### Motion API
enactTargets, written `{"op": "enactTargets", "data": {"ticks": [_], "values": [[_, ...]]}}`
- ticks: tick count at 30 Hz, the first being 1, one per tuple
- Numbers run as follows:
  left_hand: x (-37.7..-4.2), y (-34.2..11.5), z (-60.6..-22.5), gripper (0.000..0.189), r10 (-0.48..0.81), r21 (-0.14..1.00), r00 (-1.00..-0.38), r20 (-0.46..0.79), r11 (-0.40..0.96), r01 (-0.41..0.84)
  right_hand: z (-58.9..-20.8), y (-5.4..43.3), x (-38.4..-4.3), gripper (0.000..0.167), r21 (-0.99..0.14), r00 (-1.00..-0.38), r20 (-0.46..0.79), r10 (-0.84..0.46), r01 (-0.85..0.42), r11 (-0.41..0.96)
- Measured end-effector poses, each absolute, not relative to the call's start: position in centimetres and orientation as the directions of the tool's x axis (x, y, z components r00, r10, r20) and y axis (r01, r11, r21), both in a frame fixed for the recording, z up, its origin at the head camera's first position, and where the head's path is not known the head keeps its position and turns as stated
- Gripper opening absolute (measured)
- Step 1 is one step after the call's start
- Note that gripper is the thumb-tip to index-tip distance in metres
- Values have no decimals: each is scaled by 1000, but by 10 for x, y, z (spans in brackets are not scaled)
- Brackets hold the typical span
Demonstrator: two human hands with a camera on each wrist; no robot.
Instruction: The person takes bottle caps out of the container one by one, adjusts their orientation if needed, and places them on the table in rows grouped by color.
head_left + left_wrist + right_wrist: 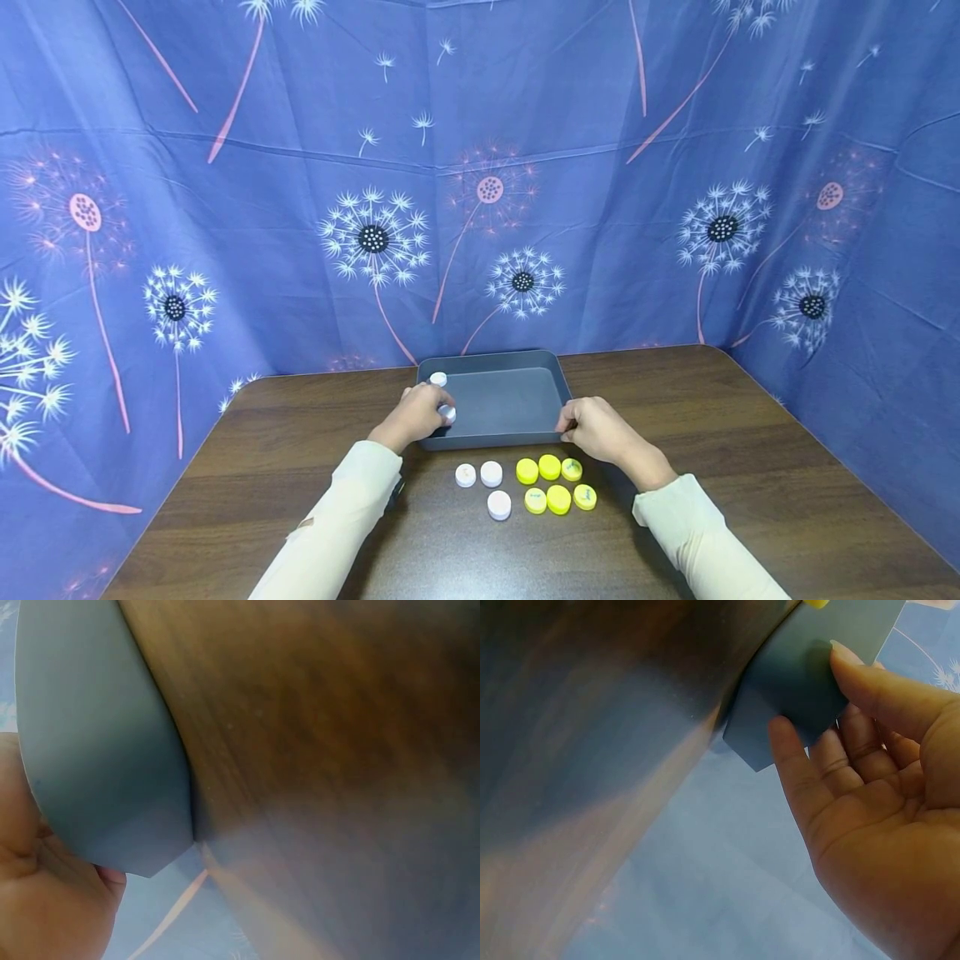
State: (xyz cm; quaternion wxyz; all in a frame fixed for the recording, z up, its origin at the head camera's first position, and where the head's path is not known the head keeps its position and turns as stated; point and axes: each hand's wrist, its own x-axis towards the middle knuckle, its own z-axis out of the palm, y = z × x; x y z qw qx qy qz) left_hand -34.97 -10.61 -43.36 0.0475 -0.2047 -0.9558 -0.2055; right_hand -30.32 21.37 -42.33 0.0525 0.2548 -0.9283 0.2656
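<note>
At the left side of the dark grey tray (517, 441), my left hand (415, 414) reaches over the rim and pinches a white bottle cap (447, 413) at its fingertips. A second white cap (438, 378) lies in the tray's far left corner. My right hand (600, 429) grips the tray at its front right corner. In the right wrist view, the thumb (870, 679) and little finger (787, 750) lie against the tray wall (780, 690). The left wrist view shows the left palm (52, 907) beside the tray wall, with the cap hidden.
Before the tray, three white caps (491, 474) and several yellow caps (550, 467) lie on the brown wooden table (285, 467). Behind the table hangs a blue curtain (600, 267) with a dandelion print. A small dark object (394, 493) shows at the left sleeve.
</note>
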Motion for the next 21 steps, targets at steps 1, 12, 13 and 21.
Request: {"op": "enactTargets", "data": {"ticks": [1,12,13,21], "values": [[-349,-106,-434,18,376,370,-909,181,830,417,-423,214,-303,21,-466,-864,232,-446,-502,729],[-334,-103,-423,21,395,410,-874,284,774,483,-422,213,-302,22,-474,-870,230,-437,-492,731],[-331,-103,-420,22,404,419,-865,298,759,499,-422,213,-302,22,-474,-869,230,-438,-493,730],[-297,-101,-404,21,481,455,-798,362,656,602,-422,213,-302,20,-472,-869,231,-438,-493,730]]}}
